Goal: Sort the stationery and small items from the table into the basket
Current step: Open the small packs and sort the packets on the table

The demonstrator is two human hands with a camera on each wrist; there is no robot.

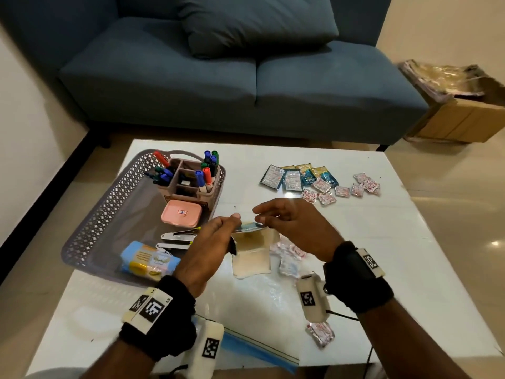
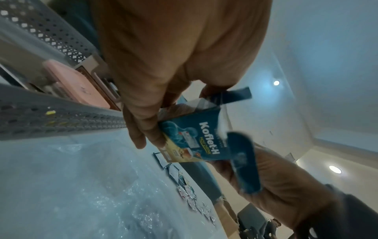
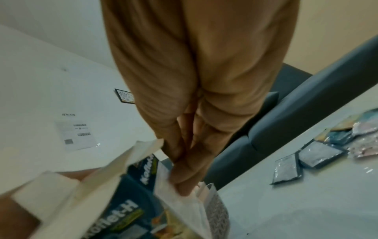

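Observation:
A small teal Koflet-H carton (image 1: 254,248) hangs open over the middle of the white table (image 1: 382,242), its pale inside facing me. My left hand (image 1: 234,224) grips the carton's left side, fingers curled round its printed face (image 2: 194,139). My right hand (image 1: 261,216) pinches the top flap (image 3: 180,192) with nearly straight fingers. The grey lattice basket (image 1: 90,228) stands just left of the hands. Teal sachets (image 1: 295,177) and small pink-white sachets (image 1: 355,187) lie at the far right; more pink-white ones (image 1: 289,255) lie under my right hand.
In the basket are a desk organiser with markers (image 1: 188,176), a pink tin (image 1: 181,216), two staplers (image 1: 177,240) and a blue packet (image 1: 149,259). A clear zip bag (image 1: 246,343) and one loose sachet (image 1: 320,333) lie near the front edge. A blue sofa stands behind.

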